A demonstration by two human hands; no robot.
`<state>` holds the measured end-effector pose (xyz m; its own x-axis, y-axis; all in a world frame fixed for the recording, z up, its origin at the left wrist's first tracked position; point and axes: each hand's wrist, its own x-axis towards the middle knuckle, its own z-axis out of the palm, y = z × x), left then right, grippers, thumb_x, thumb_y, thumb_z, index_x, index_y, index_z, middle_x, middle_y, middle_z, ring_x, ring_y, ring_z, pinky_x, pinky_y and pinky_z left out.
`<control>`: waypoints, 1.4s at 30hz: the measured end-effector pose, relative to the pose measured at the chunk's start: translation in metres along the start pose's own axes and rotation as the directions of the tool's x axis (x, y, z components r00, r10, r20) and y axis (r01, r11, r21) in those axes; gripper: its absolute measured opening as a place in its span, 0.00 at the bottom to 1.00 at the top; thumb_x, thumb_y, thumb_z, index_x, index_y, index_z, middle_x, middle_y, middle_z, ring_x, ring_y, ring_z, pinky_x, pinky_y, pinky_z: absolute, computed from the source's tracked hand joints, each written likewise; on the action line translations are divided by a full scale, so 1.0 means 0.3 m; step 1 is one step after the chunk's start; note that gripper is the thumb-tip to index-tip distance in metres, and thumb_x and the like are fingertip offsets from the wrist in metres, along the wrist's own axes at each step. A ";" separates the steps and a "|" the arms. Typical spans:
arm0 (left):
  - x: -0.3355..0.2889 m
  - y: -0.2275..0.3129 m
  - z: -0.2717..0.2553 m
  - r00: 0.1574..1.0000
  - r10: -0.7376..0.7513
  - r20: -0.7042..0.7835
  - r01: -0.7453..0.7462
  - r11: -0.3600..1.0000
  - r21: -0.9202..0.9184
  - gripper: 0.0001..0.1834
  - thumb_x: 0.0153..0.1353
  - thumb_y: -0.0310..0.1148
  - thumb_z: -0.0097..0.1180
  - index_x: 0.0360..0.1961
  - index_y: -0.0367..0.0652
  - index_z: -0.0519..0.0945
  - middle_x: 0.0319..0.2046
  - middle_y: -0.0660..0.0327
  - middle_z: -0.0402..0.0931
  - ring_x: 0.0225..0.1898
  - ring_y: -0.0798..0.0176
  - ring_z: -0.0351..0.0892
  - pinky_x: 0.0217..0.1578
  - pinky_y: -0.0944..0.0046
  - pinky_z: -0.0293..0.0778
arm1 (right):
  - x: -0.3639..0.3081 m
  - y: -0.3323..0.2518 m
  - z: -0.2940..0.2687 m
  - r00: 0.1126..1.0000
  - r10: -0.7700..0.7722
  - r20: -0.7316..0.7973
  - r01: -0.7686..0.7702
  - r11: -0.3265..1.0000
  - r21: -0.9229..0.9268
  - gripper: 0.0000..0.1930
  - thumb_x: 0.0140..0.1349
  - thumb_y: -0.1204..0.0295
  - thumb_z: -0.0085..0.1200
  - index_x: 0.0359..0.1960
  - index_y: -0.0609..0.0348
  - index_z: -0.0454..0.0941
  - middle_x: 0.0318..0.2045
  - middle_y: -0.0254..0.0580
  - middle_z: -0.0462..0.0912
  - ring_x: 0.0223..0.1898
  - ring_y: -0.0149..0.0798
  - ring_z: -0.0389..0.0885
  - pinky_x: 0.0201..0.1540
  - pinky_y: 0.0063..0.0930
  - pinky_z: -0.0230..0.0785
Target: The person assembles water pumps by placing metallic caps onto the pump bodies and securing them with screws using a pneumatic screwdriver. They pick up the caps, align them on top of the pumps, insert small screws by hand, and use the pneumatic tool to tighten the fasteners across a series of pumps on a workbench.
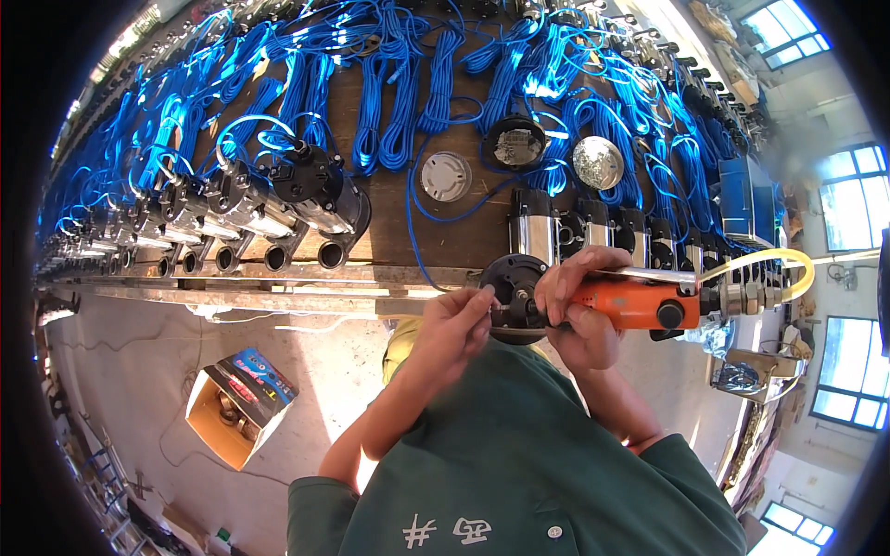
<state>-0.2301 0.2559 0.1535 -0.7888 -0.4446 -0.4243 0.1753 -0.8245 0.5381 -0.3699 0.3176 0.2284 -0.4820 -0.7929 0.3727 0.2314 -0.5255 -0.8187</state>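
Observation:
My right hand is wrapped round an orange air screwdriver with a metal lever along its top. A yellow hose runs from the tool's fittings. The tool's front end points left at a round black pump end at the bench edge, in front of my body. Beside that black part, my left hand is closed in a pinch; whatever lies between its fingertips is too small to make out. Just beyond stands a pump with a shiny metal body.
Bundles of blue cable cover the far bench. Metal pumps line its left edge, more the right. A dish of small parts, a black bowl and a pale round plate lie ahead. An open cardboard box rests on the floor.

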 end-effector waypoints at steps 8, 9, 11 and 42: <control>0.056 -0.010 -0.015 0.963 0.264 -0.055 -0.227 0.904 0.361 0.10 0.67 0.30 0.46 0.35 0.35 0.78 0.17 0.70 0.67 0.17 0.79 0.61 0.18 0.77 0.54 | -0.013 0.054 -0.035 0.995 0.100 -0.025 -0.103 0.973 -0.206 0.21 0.46 0.88 0.44 0.44 0.62 0.63 0.28 0.44 0.74 0.25 0.32 0.73 0.31 0.25 0.70; 0.057 -0.009 -0.020 0.961 0.264 -0.078 -0.231 0.926 0.297 0.10 0.67 0.30 0.46 0.36 0.35 0.78 0.18 0.70 0.68 0.18 0.79 0.62 0.18 0.77 0.55 | -0.012 0.059 -0.037 0.994 0.112 0.004 -0.109 0.972 -0.210 0.20 0.48 0.90 0.44 0.44 0.62 0.63 0.29 0.43 0.75 0.28 0.31 0.75 0.32 0.22 0.71; 0.055 -0.008 -0.035 0.957 0.261 -0.129 -0.239 0.958 0.160 0.10 0.67 0.29 0.45 0.38 0.35 0.78 0.20 0.69 0.70 0.18 0.78 0.63 0.19 0.77 0.56 | -0.010 0.074 -0.011 0.993 0.114 -0.032 -0.118 0.944 -0.308 0.22 0.42 0.90 0.42 0.43 0.63 0.64 0.25 0.45 0.73 0.20 0.33 0.70 0.30 0.29 0.69; 0.083 0.056 0.161 0.999 0.029 0.020 -0.026 0.992 -0.122 0.12 0.66 0.37 0.52 0.36 0.39 0.77 0.25 0.63 0.76 0.21 0.72 0.72 0.17 0.74 0.64 | 0.084 -0.095 -0.038 0.948 -0.228 -0.222 0.222 0.974 -0.052 0.23 0.44 0.75 0.44 0.47 0.64 0.66 0.28 0.42 0.71 0.19 0.31 0.67 0.28 0.29 0.66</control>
<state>-0.2753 0.2478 0.1873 -0.7953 -0.4610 -0.3937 0.2664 -0.8491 0.4562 -0.3981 0.3160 0.2561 -0.6975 -0.5633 0.4429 0.0747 -0.6718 -0.7369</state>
